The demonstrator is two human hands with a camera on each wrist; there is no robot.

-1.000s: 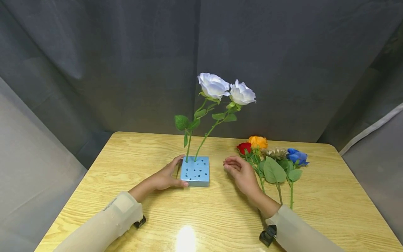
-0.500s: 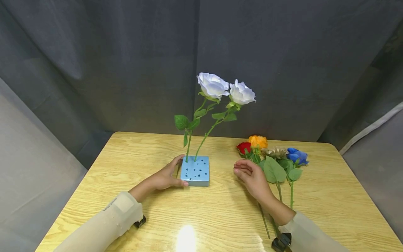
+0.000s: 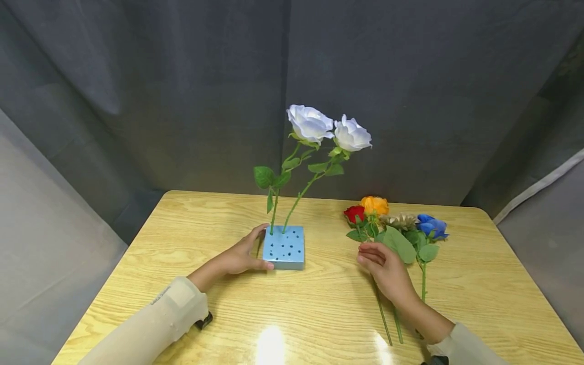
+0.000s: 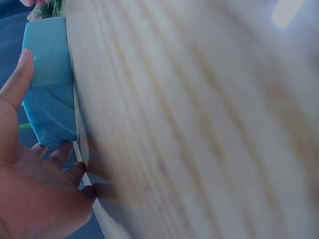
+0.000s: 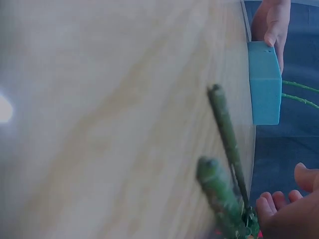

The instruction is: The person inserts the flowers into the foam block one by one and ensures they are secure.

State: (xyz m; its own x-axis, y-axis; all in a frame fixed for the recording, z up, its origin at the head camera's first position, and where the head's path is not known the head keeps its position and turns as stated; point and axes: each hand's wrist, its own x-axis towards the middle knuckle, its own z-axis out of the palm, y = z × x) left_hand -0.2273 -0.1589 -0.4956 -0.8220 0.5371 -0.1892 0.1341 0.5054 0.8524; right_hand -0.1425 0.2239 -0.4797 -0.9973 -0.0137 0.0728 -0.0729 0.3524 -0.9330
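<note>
My left hand (image 3: 242,256) holds a light blue block (image 3: 284,248) with holes in its top, thumb on the near side and fingers behind. Two white roses, one left (image 3: 310,124) and one right (image 3: 352,134), stand in the block's back holes, leaning right. In the left wrist view the thumb lies on the block (image 4: 47,55). My right hand (image 3: 388,266) hovers over the stems of the flowers lying at right, fingers loosely bent, thumb apart. The right wrist view shows nothing between its fingers and green stem ends (image 5: 214,179) beside it.
On the wooden table (image 3: 219,314) at right lie a red rose (image 3: 354,213), an orange flower (image 3: 374,205), a beige flower (image 3: 400,221) and a blue rose (image 3: 431,226), stems toward me. A dark curtain (image 3: 205,101) hangs behind the table's back edge.
My right hand has moved right and slightly toward me, from beside the block to over the lying stems. The left hand, block and white roses have stayed in place.
</note>
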